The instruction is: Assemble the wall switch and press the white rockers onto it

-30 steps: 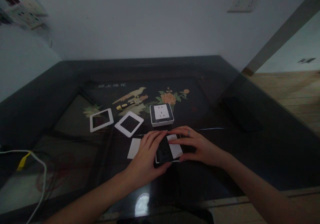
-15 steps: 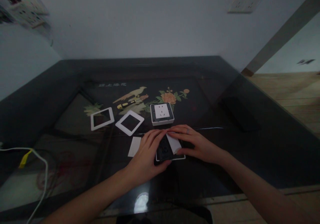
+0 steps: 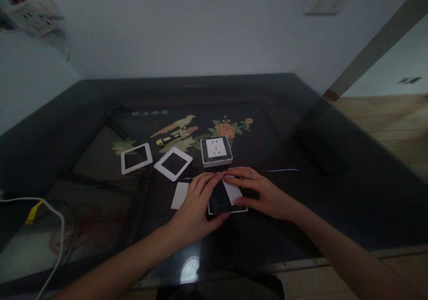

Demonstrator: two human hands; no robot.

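Observation:
A wall switch with a black inner plate [image 3: 219, 198] and a thin white rim lies on the table in front of me. My left hand [image 3: 200, 202] grips its left side, thumb at the near edge and fingers over the far edge. My right hand [image 3: 262, 194] holds a white rocker panel [image 3: 233, 192] over the switch's right half, between thumb and fingers; a ring is on one finger. A second white panel [image 3: 179, 195] lies on the table, partly behind my left hand. Just beyond the switch stands a socket [image 3: 216, 149] in a white box, its black surround showing.
Two white square frames, a left one [image 3: 150, 154] and a middle one [image 3: 166, 175], lie on the dark glossy table [image 3: 284, 228]. A screwdriver with a yellow-and-black handle [image 3: 163, 141] rests behind them. A white cable [image 3: 62, 235] with a yellow tag runs along the left.
The white rocker panel seems to lie slightly flatter on the switch under my right thumb. Both hands stay nearly in place, and the view has shifted a little.

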